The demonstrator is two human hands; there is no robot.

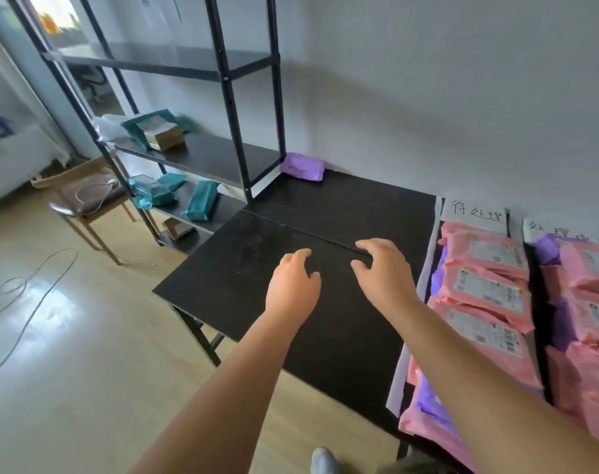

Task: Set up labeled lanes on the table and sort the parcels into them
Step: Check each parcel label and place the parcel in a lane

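Two labelled lanes point(475, 215) on the right of the bench point(243, 268) already hold stacked pink parcels point(486, 292), one purple parcel point(303, 165) at the far edge looks left to sort, and the left grip point(293, 282) and right grip point(381, 271) hover loose, holding nothing.

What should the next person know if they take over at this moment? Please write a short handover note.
Left hand and right hand: both open, hovering above the bare black table, holding nothing.
Two lanes on the right have handwritten label sheets; the second is partly cut off by the frame edge. Both lanes hold pink parcels with some purple ones among them.
Done: lanes labelled, many parcels laid in.
Left: one purple parcel lies alone at the table's far corner. Teal parcels sit on the shelf unit, perhaps also to sort.
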